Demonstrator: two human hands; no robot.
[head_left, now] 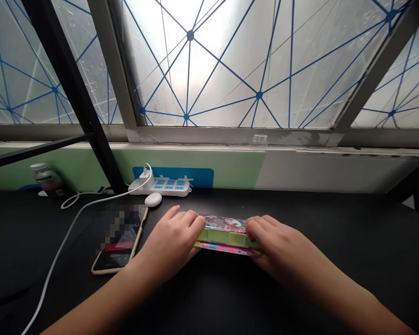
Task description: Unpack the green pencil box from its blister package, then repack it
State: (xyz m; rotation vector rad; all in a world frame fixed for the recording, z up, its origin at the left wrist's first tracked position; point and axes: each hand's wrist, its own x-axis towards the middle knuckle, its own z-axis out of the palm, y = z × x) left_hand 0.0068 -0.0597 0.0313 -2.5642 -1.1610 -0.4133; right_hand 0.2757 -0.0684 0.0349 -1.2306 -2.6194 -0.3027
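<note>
Where visible, curled fingers (196, 224) around case (226, 237)

The patterned case (226, 236) is showing printed, glossy covers (218, 223) around a smooth, plastic-looking band (223, 237). The desk (209, 298) is wearing a smooth, matt finish. The power strip (171, 190) and the rounded pod (153, 200) are showing smooth plastic. The window frame (209, 136) is looking like dull metal, and the phone screen (115, 259) is giving a glassy sheen.
</note>
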